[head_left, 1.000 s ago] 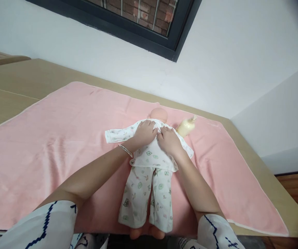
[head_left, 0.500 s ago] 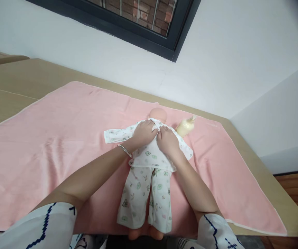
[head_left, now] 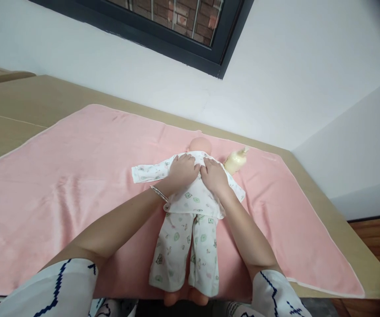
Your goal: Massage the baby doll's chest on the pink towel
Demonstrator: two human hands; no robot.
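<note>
A baby doll lies stretched out, its bald head (head_left: 200,144) away from me and its bare feet (head_left: 198,297) at the near table edge. It wears a white printed top (head_left: 193,200) and matching trousers (head_left: 205,251). My left hand (head_left: 184,169) rests flat on the left side of the top's upper part, fingers pointing towards the head. Beside it, my right hand (head_left: 214,174) lies flat on the right side, the two thumbs close together. Both hands are open, with palms hidden against the cloth. Which way the doll faces, I cannot tell.
Under the doll a pink blanket (head_left: 104,145) covers much of the wooden table (head_left: 77,94). A pale yellow bottle (head_left: 236,160) lies by the doll's right-hand sleeve. Behind stand a white wall (head_left: 259,97) and a dark-framed window (head_left: 223,53).
The raised fold of cloth between my hands near the neck has flattened. My fingers now lie flat on the top. Doll, bottle and blanket stay in place.
</note>
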